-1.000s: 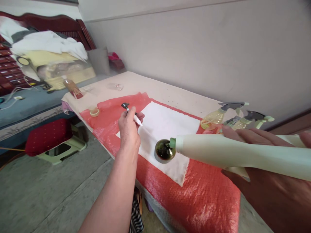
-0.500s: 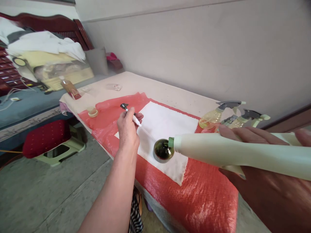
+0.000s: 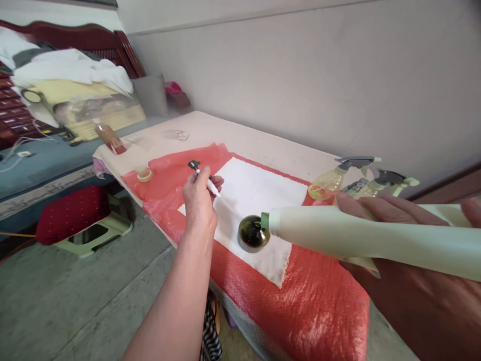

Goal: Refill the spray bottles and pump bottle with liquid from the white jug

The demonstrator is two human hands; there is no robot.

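My left hand (image 3: 199, 198) is closed on a spray head (image 3: 213, 188) with a black top, a white collar and a thin clear tube slanting down to the right. In my right hand (image 3: 391, 291) lies a large pale green bottle (image 3: 326, 228), tipped nearly level. Its green spout (image 3: 265, 220) is at the neck of a round dark green glass bottle (image 3: 253, 234), which stands on a white cloth (image 3: 259, 188). I cannot tell whether liquid is flowing. A red plastic sheet (image 3: 315, 286) lies beneath the cloth.
Two clear spray bottles (image 3: 330, 183) with grey triggers stand beyond my right hand. A roll of tape (image 3: 144, 174) and a brown-liquid bottle (image 3: 109, 139) sit at the table's left. A red-topped stool (image 3: 75, 213) stands on the floor beside the bed.
Both hands keep their holds, and the pale green bottle stays tipped at the dark bottle's neck. The view has shifted very slightly.
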